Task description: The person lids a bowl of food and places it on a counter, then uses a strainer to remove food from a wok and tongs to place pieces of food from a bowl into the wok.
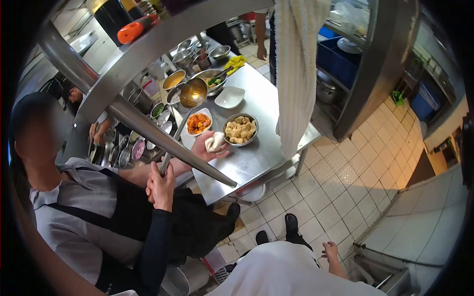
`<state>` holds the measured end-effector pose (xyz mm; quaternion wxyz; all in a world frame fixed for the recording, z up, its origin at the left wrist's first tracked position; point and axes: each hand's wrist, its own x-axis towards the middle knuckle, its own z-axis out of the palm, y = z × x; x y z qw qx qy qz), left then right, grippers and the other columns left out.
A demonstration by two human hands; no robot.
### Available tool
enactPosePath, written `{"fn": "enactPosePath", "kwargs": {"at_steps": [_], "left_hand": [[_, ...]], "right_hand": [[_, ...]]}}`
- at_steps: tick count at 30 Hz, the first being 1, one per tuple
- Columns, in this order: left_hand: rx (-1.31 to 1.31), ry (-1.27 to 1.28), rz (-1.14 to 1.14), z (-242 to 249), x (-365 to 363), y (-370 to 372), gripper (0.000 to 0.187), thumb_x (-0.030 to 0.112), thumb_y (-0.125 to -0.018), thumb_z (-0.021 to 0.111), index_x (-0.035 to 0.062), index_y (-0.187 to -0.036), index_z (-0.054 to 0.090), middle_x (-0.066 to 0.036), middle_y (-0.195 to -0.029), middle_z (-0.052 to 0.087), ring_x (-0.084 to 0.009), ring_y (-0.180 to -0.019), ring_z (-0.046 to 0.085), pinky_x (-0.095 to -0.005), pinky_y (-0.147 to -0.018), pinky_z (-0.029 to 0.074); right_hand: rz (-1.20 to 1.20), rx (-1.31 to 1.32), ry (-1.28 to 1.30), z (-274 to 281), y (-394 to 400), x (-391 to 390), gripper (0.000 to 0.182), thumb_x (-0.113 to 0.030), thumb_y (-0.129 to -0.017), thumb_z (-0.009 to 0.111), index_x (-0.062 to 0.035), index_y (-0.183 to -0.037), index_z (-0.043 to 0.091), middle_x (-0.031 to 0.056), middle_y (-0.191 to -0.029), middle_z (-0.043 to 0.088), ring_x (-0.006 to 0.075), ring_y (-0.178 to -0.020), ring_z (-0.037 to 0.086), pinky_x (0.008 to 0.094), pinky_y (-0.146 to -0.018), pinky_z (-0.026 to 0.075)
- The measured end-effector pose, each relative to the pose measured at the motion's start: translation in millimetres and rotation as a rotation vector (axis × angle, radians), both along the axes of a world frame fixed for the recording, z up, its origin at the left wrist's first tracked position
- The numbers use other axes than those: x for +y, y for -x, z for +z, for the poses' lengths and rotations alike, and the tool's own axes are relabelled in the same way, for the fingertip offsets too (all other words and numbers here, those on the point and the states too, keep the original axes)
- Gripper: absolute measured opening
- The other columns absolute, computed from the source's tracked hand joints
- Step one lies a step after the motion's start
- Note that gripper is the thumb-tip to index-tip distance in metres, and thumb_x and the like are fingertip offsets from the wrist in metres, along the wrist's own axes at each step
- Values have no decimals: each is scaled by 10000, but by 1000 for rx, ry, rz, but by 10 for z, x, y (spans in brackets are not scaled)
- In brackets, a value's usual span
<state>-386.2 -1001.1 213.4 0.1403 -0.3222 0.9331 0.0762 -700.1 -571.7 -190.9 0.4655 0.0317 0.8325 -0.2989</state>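
My right hand (pixel 330 250) hangs low over the tiled floor beside my white top (pixel 276 271). Its fingers are loosely bent and apart, with nothing in them. A bare forearm (pixel 37 237) rises along the left edge, seemingly my left arm; its hand lies outside the view. To my left, a co-worker's dark-sleeved hand (pixel 160 185) grips the handle of a ladle (pixel 193 92) coated with orange-brown sauce. The co-worker's other hand (pixel 200 146) has a folded white cloth (pixel 214 142) on it, beside a steel bowl of pale, lumpy fried pieces (pixel 240 130).
The steel table (pixel 261 93) also bears a white dish of orange-red food (pixel 198 122) and a white bowl (pixel 230 97). A metal post (pixel 173 143) slants across the front. A towel (pixel 296 74) hangs from the shelf. A metal basin (pixel 380 276) stands lower right.
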Motion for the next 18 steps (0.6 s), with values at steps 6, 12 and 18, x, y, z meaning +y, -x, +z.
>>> {"fn": "enactPosePath", "kwargs": {"at_steps": [6,12,18], "left_hand": [[12,8,-12,-59,-547,589,371,256,-808,545,-6,-1051,447,-99,-823,573,-184,-661,560,-270,-622,466],[6,17,52,-77,-682,483,350,253,-821,531,-5,-1044,452,-93,-821,571,-176,-661,559,-266,-618,466],[-8,95,151,335,-347,-78,331,249,-833,517,-4,-1038,458,-87,-820,569,-169,-661,557,-262,-614,466]], "right_hand": [[159,-84,-22,-229,438,-485,522,-195,-739,607,22,-1170,408,185,-917,540,287,-686,587,417,-510,527],[304,-153,-54,-352,602,-837,522,-198,-729,625,4,-1163,416,163,-915,542,263,-663,583,404,-501,526],[335,-129,-13,-321,648,-1052,518,-176,-723,630,-2,-1161,416,151,-882,534,234,-623,569,364,-460,518]]}}
